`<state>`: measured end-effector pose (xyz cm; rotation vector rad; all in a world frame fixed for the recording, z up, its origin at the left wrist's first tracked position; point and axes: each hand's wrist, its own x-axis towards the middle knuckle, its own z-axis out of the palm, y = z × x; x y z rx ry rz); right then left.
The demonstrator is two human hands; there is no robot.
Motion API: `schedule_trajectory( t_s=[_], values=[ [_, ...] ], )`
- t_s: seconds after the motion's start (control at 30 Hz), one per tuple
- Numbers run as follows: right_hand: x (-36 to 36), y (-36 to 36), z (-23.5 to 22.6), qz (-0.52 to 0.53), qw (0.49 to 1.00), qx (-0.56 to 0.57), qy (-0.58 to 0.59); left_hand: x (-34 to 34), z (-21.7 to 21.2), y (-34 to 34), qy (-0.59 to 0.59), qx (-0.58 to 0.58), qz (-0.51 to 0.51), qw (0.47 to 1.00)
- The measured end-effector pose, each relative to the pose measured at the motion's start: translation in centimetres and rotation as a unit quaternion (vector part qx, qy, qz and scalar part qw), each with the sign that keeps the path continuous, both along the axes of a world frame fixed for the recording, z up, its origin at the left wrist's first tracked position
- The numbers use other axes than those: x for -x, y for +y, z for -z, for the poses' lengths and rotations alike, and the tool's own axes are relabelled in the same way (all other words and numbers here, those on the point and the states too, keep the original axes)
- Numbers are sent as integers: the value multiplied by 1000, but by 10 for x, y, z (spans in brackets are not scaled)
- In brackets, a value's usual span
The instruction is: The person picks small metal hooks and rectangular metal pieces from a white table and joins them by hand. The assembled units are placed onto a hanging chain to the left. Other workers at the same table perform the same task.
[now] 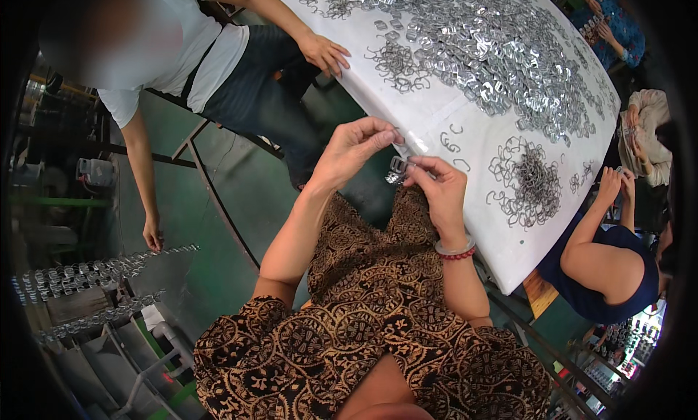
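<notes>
Just off the near edge of a white-covered table, my right hand [442,195] pinches a small shiny metal buckle [397,167] between thumb and fingertips. The buckle has a rectangular frame; its lower part is too small to make out. To the left and slightly farther away, my left hand [358,147] has its thumb and forefinger pressed together. What they hold, if anything, cannot be made out. On the table near my hands lie a few loose bent wire hooks [452,131]. A tangled pile of wire hooks [536,184] lies farther right.
The white table cover [483,245] carries a wide heap of shiny metal pieces [472,46] and another hook pile [398,65]. At left, a person's hand [323,53] rests on its edge; the other hand touches hanging rows of metal pieces [94,275]. Other people sit along the right.
</notes>
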<state>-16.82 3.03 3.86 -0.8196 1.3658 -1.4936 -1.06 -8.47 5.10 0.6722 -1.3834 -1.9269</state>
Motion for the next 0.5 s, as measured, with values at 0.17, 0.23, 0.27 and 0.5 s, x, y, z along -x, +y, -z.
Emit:
schedule_trajectory(
  t_s=[0.17, 0.23, 0.27, 0.5],
  values=[
    [0, 0, 2, 17, 999, 22, -22, -3, 1, 12, -31, -22, 55, 998],
    [-1, 2, 2, 16, 1000, 8, -9, -4, 3, 12, -30, -17, 69, 997],
    [-1, 3, 2, 13, 1000, 4, 5, -6, 4, 11, -31, -27, 67, 997],
    [-5, 16, 4, -15, 1000, -17, 19, -1, 16, -30, -60, 59, -68, 994]
  ],
)
